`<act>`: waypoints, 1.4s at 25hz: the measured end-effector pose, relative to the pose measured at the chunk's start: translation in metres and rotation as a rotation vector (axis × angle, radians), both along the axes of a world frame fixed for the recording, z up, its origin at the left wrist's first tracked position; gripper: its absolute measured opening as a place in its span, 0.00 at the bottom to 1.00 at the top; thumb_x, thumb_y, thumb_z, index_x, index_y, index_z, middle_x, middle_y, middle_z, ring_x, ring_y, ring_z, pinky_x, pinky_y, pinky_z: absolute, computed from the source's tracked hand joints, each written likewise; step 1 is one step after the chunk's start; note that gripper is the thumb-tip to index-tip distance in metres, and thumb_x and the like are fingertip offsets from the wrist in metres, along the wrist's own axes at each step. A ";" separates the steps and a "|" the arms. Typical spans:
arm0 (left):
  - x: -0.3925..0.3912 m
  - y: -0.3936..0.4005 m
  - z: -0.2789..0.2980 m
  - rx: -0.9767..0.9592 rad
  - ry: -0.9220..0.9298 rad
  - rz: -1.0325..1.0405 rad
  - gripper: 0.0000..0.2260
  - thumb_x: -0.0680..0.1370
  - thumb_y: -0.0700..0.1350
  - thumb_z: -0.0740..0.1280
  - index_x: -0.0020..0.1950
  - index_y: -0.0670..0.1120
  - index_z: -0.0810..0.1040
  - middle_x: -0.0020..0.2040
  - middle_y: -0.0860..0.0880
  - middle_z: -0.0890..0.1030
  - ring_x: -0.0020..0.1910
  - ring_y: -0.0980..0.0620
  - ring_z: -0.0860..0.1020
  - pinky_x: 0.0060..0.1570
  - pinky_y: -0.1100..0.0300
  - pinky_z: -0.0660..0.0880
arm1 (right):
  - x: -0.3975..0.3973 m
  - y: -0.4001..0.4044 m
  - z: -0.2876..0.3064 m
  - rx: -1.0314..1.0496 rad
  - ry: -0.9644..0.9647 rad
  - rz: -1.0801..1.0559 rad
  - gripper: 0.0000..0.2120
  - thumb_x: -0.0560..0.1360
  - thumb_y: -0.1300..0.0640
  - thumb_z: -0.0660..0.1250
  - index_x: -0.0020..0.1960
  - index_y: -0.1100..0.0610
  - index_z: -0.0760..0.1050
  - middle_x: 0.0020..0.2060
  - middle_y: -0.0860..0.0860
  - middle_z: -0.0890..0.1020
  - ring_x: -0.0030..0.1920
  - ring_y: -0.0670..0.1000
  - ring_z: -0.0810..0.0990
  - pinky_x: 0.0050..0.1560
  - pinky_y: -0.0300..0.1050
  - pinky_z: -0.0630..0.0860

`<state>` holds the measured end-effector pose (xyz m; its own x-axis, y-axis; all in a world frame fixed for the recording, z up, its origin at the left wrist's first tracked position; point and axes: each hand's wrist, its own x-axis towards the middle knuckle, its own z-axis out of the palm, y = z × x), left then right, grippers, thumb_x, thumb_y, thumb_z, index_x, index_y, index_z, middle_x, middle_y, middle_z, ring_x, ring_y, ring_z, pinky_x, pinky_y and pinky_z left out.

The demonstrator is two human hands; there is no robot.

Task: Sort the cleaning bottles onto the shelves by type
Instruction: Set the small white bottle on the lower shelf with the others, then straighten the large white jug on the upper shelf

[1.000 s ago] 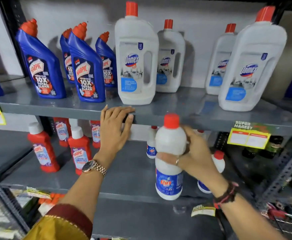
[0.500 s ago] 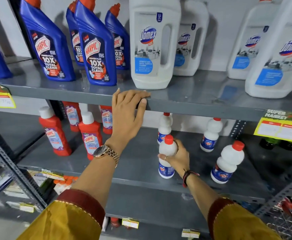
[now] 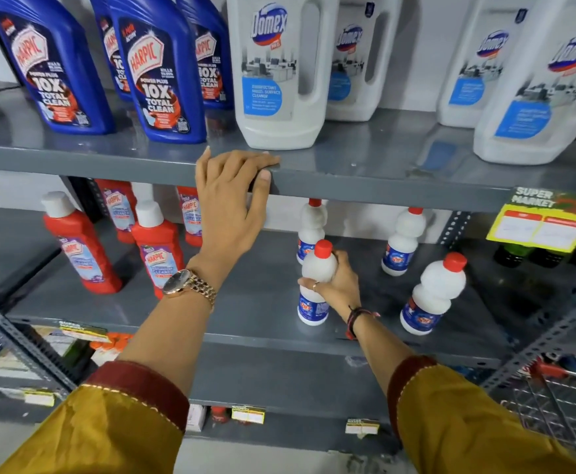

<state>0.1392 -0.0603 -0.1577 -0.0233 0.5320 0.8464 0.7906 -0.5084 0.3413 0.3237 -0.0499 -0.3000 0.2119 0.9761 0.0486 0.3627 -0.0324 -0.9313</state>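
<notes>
My right hand [image 3: 337,285] grips a small white bottle with a red cap [image 3: 313,282], which stands upright on the middle shelf [image 3: 262,313]. Three more small white bottles stand near it: one behind [image 3: 310,224], one at the back right [image 3: 404,241] and one at the front right [image 3: 435,295]. My left hand [image 3: 231,206] rests on the front edge of the upper shelf [image 3: 382,186], fingers over the lip. Red Harpic bottles [image 3: 81,244] stand on the left of the middle shelf. Blue Harpic bottles [image 3: 156,70] and large white Domex jugs [image 3: 276,70] fill the upper shelf.
A yellow and green price tag [image 3: 542,224] hangs from the upper shelf edge at right. Dark green bottles [image 3: 515,254] sit behind it. A wire shopping cart [image 3: 560,405] is at the lower right. Slotted metal uprights [image 3: 16,343] frame the shelves. Lower shelves carry small tags [image 3: 249,413].
My right hand carried the small white bottle from in front of the shelf in onto the middle shelf and set it down upright. The view moved closer to the shelves. The left hand stayed put.
</notes>
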 end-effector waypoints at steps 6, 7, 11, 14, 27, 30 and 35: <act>-0.001 -0.001 0.000 -0.003 0.002 0.005 0.13 0.80 0.48 0.55 0.57 0.53 0.78 0.55 0.53 0.80 0.58 0.52 0.71 0.71 0.59 0.48 | 0.001 0.003 0.005 -0.005 0.034 0.040 0.26 0.62 0.53 0.77 0.56 0.50 0.70 0.49 0.46 0.80 0.48 0.50 0.79 0.49 0.43 0.73; -0.001 -0.001 0.000 -0.005 0.003 0.004 0.13 0.80 0.48 0.55 0.57 0.53 0.78 0.55 0.53 0.80 0.58 0.53 0.71 0.71 0.60 0.48 | 0.002 0.004 0.005 -0.013 0.024 0.034 0.25 0.62 0.54 0.77 0.55 0.51 0.71 0.48 0.46 0.80 0.48 0.50 0.79 0.48 0.42 0.73; -0.001 -0.002 0.000 -0.010 0.003 0.005 0.13 0.80 0.48 0.54 0.56 0.53 0.78 0.55 0.53 0.80 0.58 0.53 0.71 0.71 0.60 0.48 | 0.001 0.003 0.005 -0.009 0.024 0.025 0.24 0.62 0.55 0.77 0.55 0.52 0.72 0.47 0.47 0.79 0.47 0.50 0.78 0.48 0.42 0.73; -0.001 -0.001 0.001 -0.004 0.005 0.009 0.13 0.80 0.48 0.54 0.56 0.53 0.78 0.55 0.54 0.80 0.58 0.53 0.72 0.71 0.61 0.47 | -0.001 0.001 0.006 0.026 0.028 0.016 0.24 0.62 0.56 0.77 0.55 0.53 0.72 0.46 0.47 0.79 0.46 0.49 0.77 0.48 0.41 0.72; -0.004 -0.005 0.001 -0.025 0.046 -0.031 0.13 0.80 0.48 0.55 0.57 0.54 0.77 0.56 0.55 0.80 0.58 0.53 0.72 0.71 0.57 0.52 | 0.014 -0.046 0.032 0.281 0.041 0.021 0.28 0.69 0.54 0.72 0.67 0.53 0.68 0.61 0.41 0.75 0.63 0.46 0.74 0.62 0.38 0.69; -0.011 -0.006 0.012 -0.042 0.092 -0.025 0.11 0.79 0.49 0.57 0.55 0.56 0.77 0.56 0.58 0.80 0.54 0.55 0.74 0.60 0.62 0.58 | 0.020 -0.070 0.093 0.601 -0.013 0.049 0.15 0.71 0.61 0.69 0.58 0.53 0.77 0.50 0.34 0.81 0.54 0.41 0.80 0.56 0.35 0.76; -0.022 0.001 0.046 -0.129 -0.361 -0.227 0.12 0.77 0.47 0.61 0.58 0.54 0.78 0.50 0.54 0.82 0.42 0.58 0.78 0.42 0.67 0.74 | 0.023 -0.063 0.192 0.890 -0.088 0.117 0.11 0.72 0.63 0.68 0.55 0.58 0.79 0.50 0.47 0.83 0.50 0.42 0.82 0.51 0.32 0.77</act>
<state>0.1177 -0.0597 -0.1120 -0.1753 0.6587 0.7317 0.4821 -0.5906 0.6471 0.3469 -0.1134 -0.1084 0.0731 0.5846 0.8080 0.3894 0.7291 -0.5628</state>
